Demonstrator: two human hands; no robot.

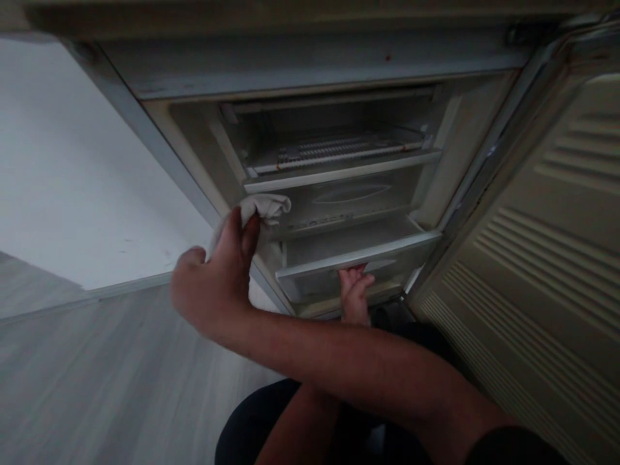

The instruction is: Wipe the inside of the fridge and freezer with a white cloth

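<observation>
My right arm reaches across to the left, over my left arm. Bunched in the fingers of my right hand [220, 274] is a pale cloth [265, 205], beside the left edge of the open freezer compartment. Lower down, my left hand [355, 294] grips the front of the bottom freezer drawer [310, 284], its fingertips tucked into the handle recess and partly hidden. That drawer is pulled partway out, and the inside that shows holds nothing. Above it is another drawer [349, 194] with an oval handle recess.
A ribbed freezer door [547, 226] stands swung wide on the right. Near the top of the compartment is a shelf [339, 152] with a grille. To the left are a white panel [97, 174] and grey wood-look flooring [121, 374]. My dark-clothed knee [256, 420] is below.
</observation>
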